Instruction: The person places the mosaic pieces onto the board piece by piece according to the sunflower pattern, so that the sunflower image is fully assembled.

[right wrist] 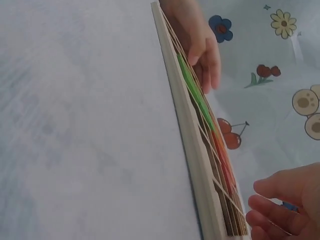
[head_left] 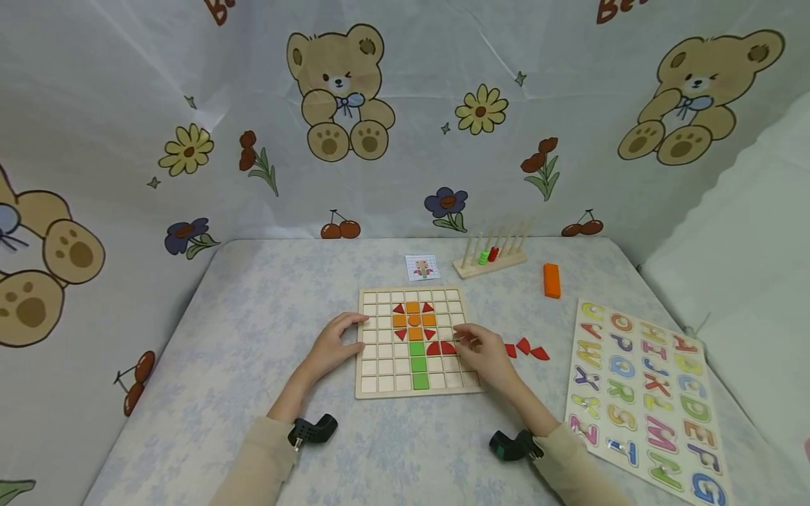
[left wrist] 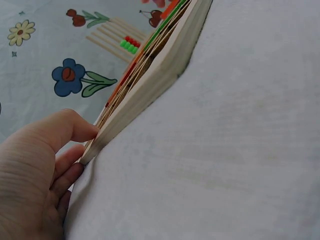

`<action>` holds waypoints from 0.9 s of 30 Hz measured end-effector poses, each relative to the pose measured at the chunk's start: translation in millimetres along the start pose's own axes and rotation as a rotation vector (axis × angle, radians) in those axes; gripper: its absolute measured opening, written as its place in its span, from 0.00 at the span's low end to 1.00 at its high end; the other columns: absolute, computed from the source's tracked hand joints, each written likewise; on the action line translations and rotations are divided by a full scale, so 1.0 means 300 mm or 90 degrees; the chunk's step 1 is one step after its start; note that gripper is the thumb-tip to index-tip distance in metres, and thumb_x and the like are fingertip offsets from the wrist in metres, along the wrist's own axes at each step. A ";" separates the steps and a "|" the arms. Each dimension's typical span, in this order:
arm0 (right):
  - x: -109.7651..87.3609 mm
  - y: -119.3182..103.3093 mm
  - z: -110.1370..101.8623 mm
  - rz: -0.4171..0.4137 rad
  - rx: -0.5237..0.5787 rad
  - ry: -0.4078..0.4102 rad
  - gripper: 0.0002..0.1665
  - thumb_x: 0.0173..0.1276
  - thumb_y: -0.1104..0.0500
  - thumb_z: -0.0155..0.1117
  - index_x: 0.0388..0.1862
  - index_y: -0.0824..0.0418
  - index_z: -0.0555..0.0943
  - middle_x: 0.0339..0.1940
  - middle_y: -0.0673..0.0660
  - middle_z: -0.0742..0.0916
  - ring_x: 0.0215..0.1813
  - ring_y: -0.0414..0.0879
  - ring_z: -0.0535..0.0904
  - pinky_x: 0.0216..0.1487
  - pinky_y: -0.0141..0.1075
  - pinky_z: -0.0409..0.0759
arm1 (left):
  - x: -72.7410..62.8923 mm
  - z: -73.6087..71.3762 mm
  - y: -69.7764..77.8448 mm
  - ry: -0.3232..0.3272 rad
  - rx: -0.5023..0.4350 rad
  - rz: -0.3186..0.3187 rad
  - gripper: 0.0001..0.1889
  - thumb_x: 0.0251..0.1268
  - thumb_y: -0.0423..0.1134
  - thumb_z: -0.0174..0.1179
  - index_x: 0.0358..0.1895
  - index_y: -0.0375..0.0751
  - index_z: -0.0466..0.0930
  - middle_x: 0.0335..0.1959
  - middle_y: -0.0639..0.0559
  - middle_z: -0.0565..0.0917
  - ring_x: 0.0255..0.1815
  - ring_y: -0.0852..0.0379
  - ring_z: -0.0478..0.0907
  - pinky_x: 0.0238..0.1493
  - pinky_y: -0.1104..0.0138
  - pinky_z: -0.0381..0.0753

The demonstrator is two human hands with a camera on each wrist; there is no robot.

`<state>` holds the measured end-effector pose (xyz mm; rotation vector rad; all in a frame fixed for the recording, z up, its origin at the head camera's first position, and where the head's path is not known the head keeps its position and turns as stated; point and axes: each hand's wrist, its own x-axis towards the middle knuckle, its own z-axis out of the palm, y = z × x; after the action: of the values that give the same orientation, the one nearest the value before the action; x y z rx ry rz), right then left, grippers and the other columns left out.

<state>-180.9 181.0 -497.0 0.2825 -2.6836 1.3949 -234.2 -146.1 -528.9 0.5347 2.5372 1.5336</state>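
Observation:
A wooden grid board [head_left: 380, 386] bears a flower-like pattern. Orange squares [head_left: 413, 308] surround an orange disc [head_left: 414, 320], with red triangles [head_left: 399, 308] at the corners. Three green squares [head_left: 418, 364] run down below it, and two red curved pieces [head_left: 433, 348] lie beside the top one. My left hand [head_left: 331, 346] touches the board's left edge with its thumb and fingertips. Over the right side hovers my right hand [head_left: 486, 353], its fingers loosely bent near the outer red piece. Nothing shows between those fingers [right wrist: 280, 207] in the right wrist view.
Loose red pieces [head_left: 523, 346] lie right of the board. Behind it are a pattern card [head_left: 422, 268] and a peg stand [head_left: 490, 264] with green and red beads. An orange block [head_left: 552, 281] and an alphabet puzzle board [head_left: 639, 393] occupy the right side.

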 end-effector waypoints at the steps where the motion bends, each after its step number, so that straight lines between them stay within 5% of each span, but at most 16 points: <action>1: -0.005 0.007 -0.017 0.007 -0.011 0.014 0.18 0.64 0.71 0.66 0.54 0.69 0.82 0.44 0.63 0.88 0.43 0.53 0.82 0.43 0.31 0.82 | 0.001 0.001 -0.001 -0.001 0.000 0.002 0.25 0.64 0.34 0.66 0.66 0.43 0.75 0.68 0.46 0.74 0.76 0.44 0.63 0.76 0.48 0.62; 6: -0.038 0.051 -0.117 0.042 -0.067 0.075 0.20 0.63 0.73 0.65 0.55 0.71 0.81 0.45 0.66 0.88 0.45 0.57 0.82 0.45 0.39 0.83 | 0.002 0.002 -0.002 0.002 0.000 0.008 0.25 0.64 0.34 0.66 0.66 0.44 0.75 0.68 0.46 0.74 0.75 0.44 0.63 0.75 0.46 0.62; 12: -0.073 0.101 -0.196 0.113 -0.127 0.070 0.26 0.61 0.72 0.66 0.60 0.72 0.78 0.49 0.67 0.86 0.49 0.57 0.80 0.52 0.48 0.82 | 0.000 0.001 -0.001 0.003 0.001 0.010 0.26 0.64 0.34 0.65 0.66 0.44 0.75 0.68 0.45 0.73 0.76 0.43 0.63 0.75 0.45 0.63; 16: -0.080 0.127 -0.202 0.099 -0.146 0.060 0.27 0.59 0.74 0.66 0.60 0.73 0.77 0.48 0.68 0.86 0.48 0.58 0.80 0.54 0.52 0.81 | -0.002 -0.002 0.002 0.005 0.003 0.005 0.25 0.64 0.33 0.65 0.66 0.44 0.75 0.69 0.44 0.73 0.76 0.42 0.63 0.75 0.45 0.63; 23: -0.077 0.135 -0.180 0.060 -0.149 0.030 0.25 0.57 0.77 0.62 0.56 0.72 0.80 0.42 0.62 0.88 0.42 0.51 0.80 0.43 0.34 0.80 | -0.002 0.001 -0.002 0.005 0.003 0.008 0.26 0.64 0.33 0.66 0.66 0.43 0.75 0.69 0.44 0.73 0.76 0.42 0.62 0.75 0.45 0.63; 27: -0.081 0.130 -0.162 0.040 -0.111 0.006 0.27 0.56 0.79 0.59 0.57 0.70 0.80 0.45 0.61 0.89 0.46 0.53 0.82 0.48 0.38 0.83 | -0.001 0.002 -0.002 0.004 0.003 0.006 0.26 0.64 0.34 0.66 0.66 0.44 0.76 0.68 0.44 0.73 0.76 0.43 0.63 0.75 0.45 0.63</action>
<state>-165.1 245.4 -504.5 0.1777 -2.8055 1.1631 -233.9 -146.0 -529.8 0.5449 2.5468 1.5361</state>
